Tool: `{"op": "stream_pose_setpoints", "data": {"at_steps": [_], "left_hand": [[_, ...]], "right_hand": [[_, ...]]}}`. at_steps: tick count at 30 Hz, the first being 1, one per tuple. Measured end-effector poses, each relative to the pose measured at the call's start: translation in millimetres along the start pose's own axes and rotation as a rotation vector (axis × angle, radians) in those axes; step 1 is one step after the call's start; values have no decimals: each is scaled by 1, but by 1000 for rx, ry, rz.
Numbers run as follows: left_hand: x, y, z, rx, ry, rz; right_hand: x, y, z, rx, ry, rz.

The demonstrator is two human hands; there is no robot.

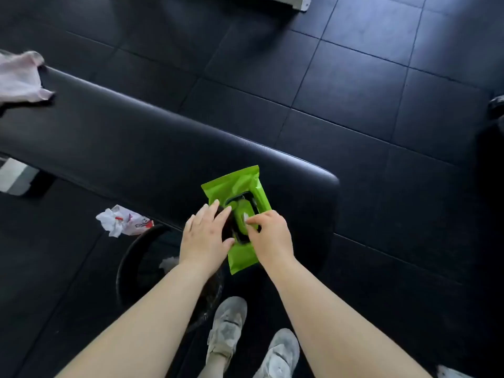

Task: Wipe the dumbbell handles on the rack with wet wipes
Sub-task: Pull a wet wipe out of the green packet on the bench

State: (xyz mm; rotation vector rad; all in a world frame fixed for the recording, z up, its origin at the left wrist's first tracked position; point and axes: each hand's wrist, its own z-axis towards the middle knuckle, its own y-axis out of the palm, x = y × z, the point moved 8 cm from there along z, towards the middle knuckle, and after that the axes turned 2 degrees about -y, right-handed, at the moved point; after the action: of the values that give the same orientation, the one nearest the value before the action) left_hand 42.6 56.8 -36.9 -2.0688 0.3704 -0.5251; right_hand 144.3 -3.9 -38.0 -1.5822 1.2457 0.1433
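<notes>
Right hand: my right hand (270, 236) is at the mouth of the pack, thumb and fingertips pinching the white tip of a wet wipe (246, 217).
Left hand: my left hand (204, 236) lies with its fingers fairly straight and slightly spread along the pack's left side, steadying it rather than gripping it.
Wipe pack: one green wipe pack (240, 184) rests flat near the rounded end of the black padded surface (136, 126), its opening under my fingers.
Step in hand: drawing a fresh wipe, as I judge it; no wiping has begun in this view.
Next move: a clean upward pull with the right hand while the left presses the pack down, so that a single sheet comes away; then a turn toward the dumbbell handles on the rack, neither of them in view here.
Count at the pack: two hands, one pack, one wipe showing.
Count around it: one black-lined bin (128, 257) just beside the surface with a pale scrap inside, one crumpled white wrapper (120, 221) on the floor (354, 77), one pink cloth (19, 75) at the surface's far end, and two grey shoes (226, 323).
</notes>
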Motion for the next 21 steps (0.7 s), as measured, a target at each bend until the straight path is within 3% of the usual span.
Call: {"op": "stream_pose_setpoints", "data": {"at_steps": [6, 13, 21], "left_hand": [[0, 17, 27, -45, 94, 113], [-4, 18, 28, -56, 104, 91], [-5, 16, 28, -56, 123, 46]], "right_hand": [[10, 11, 15, 140, 32, -67], [10, 17, 25, 79, 143, -243], [17, 13, 23, 91, 151, -53]]}}
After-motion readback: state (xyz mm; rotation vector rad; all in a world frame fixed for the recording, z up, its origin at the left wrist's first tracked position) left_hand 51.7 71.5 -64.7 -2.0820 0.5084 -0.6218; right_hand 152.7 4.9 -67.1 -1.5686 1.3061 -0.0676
